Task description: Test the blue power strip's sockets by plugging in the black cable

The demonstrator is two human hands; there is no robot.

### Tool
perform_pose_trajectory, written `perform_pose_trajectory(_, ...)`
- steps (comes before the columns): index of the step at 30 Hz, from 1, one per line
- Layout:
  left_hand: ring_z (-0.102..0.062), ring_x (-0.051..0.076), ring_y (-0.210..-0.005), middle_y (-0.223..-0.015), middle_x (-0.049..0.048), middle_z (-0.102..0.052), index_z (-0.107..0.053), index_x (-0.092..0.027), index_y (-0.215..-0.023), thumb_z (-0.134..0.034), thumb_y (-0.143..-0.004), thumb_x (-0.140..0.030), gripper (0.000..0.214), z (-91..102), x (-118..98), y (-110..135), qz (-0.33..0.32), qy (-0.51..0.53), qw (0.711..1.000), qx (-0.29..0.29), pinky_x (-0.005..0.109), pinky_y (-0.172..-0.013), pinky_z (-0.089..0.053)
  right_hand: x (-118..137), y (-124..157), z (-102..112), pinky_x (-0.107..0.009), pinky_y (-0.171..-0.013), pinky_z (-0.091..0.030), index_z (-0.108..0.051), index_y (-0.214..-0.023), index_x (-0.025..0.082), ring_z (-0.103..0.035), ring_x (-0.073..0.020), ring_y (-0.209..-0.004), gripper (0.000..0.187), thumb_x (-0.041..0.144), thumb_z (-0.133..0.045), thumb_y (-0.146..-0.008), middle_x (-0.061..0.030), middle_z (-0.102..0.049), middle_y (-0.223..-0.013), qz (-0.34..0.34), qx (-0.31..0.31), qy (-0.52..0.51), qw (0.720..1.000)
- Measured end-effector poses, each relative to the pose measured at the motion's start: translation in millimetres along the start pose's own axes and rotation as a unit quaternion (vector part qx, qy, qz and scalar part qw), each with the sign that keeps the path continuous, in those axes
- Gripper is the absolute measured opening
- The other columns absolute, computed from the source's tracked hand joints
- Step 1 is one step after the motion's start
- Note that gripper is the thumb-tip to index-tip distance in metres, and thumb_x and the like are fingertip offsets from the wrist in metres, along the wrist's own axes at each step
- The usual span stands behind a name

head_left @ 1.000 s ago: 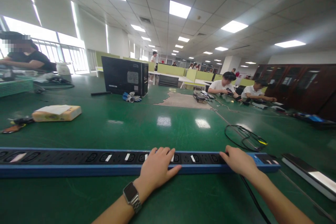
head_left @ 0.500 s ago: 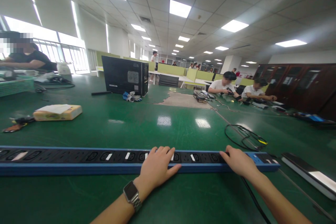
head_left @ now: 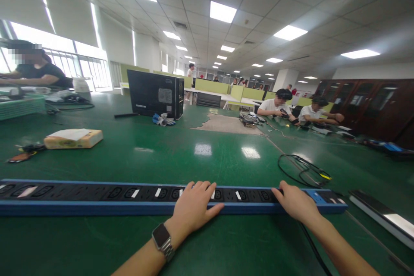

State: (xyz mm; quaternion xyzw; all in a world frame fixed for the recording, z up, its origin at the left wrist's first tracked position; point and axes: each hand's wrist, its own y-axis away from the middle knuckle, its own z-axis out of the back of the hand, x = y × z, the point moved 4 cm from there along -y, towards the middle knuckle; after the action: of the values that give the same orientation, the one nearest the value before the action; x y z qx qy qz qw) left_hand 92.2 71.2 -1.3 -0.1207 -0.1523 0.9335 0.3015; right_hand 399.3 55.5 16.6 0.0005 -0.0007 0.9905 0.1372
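Observation:
A long blue power strip (head_left: 87, 192) with black sockets and small white labels lies across the green table in front of me. My left hand (head_left: 196, 202), with a watch at the wrist, is clasped over its middle. The fingers bend over the far edge, and the thumb lies along the near edge. Toward the right end, my right hand (head_left: 296, 202) grips the same strip. Its thumb and index finger reach over the sockets; the other fingers are mostly hidden. A black cable (head_left: 315, 250) emerges below the right hand and runs toward the bottom edge.
A coiled black cable (head_left: 302, 170) and a dark, white-edged bar (head_left: 381, 215) lie at right. Farther back are a black computer case (head_left: 155, 95), grey-blue gloves (head_left: 164, 119), a yellow tissue pack (head_left: 74, 139) and a green basket (head_left: 22, 105). Several people sit or stand beyond.
The whole view has shifted slightly to the right and down. Both hands keep their places on the power strip, which lies as before.

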Motion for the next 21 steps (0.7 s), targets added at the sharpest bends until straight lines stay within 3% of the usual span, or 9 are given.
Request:
perform_pose_trajectory(4, -0.052, 0.029, -0.117, -0.127, 0.0111, -0.059, -0.053, -0.018, -0.13, -0.05, -0.082, -0.06, 0.064, 12.7, 12.6, 5.8, 0.027, 0.003, 1.0, 0.007, 0.046, -0.102, -0.034, 0.3, 0.2, 0.2, -0.042, -0.07, -0.045, -0.05, -0.088, 0.02, -0.067, -0.0339, -0.091, 0.032, 0.045, -0.029, -0.093, -0.0135, -0.07, -0.093, -0.002, 0.002, 0.0, 1.0)
perform_pose_trajectory(8, -0.05, 0.031, -0.119, -0.128, 0.013, -0.058, -0.054, -0.017, -0.13, -0.055, -0.076, -0.064, 0.071, 28.7, 44.7, 25.1, 0.083, -0.018, 0.996, 0.019, 0.05, -0.105, -0.03, -0.2, 0.9, 0.9, -0.042, -0.071, -0.045, -0.049, -0.087, 0.021, -0.066, -0.0343, -0.091, 0.032, 0.045, -0.028, -0.093, -0.0131, -0.07, -0.094, 0.0, 0.005, -0.002, 1.0)
perform_pose_trajectory(12, -0.052, 0.029, -0.116, -0.125, 0.0115, -0.06, -0.056, -0.018, -0.128, -0.055, -0.077, -0.063, 0.068, 32.4, 66.7, 40.1, 0.092, -0.019, 0.995, 0.014, 0.046, -0.104, -0.033, -0.5, 1.7, 1.9, -0.042, -0.071, -0.045, -0.049, -0.087, 0.021, -0.066, -0.0346, -0.09, 0.032, 0.044, -0.028, -0.093, -0.0135, -0.07, -0.092, -0.001, 0.012, -0.008, 1.0)
perform_pose_trajectory(21, -0.054, 0.028, -0.113, -0.121, 0.0111, -0.063, -0.058, -0.017, -0.124, -0.053, -0.079, -0.064, 0.065, 25.4, 64.9, 40.6, 0.066, -0.023, 0.997, -0.023, 0.046, -0.101, -0.037, -2.7, 0.3, 1.4, -0.041, -0.072, -0.044, -0.053, -0.088, 0.02, -0.066, -0.033, -0.092, 0.033, 0.044, -0.031, -0.093, -0.0136, -0.07, -0.094, 0.003, 0.017, -0.017, 1.0)
